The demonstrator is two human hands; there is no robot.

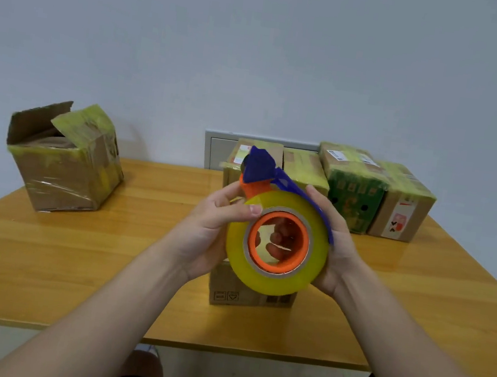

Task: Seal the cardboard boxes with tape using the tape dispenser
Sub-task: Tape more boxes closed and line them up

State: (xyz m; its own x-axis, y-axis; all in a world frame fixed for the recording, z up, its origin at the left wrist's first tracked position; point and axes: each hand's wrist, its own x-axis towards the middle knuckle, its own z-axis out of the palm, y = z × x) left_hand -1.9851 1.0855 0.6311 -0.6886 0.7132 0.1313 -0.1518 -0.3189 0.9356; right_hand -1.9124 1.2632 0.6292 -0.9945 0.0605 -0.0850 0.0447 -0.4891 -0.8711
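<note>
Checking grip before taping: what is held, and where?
The tape dispenser: left hand pinches the tape roll, thumb on its face; right hand wraps the blue frame.

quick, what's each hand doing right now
Left hand: grips the tape dispenser, thumb across the roll's face.
Right hand: grips the same tape dispenser from the other side.

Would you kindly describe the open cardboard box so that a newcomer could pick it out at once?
Start at the yellow wooden table. At its far left corner, alone, stands a cardboard box wrapped in yellowish tape. Unlike the closed boxes grouped at the far right, its top flaps stand open.
</note>
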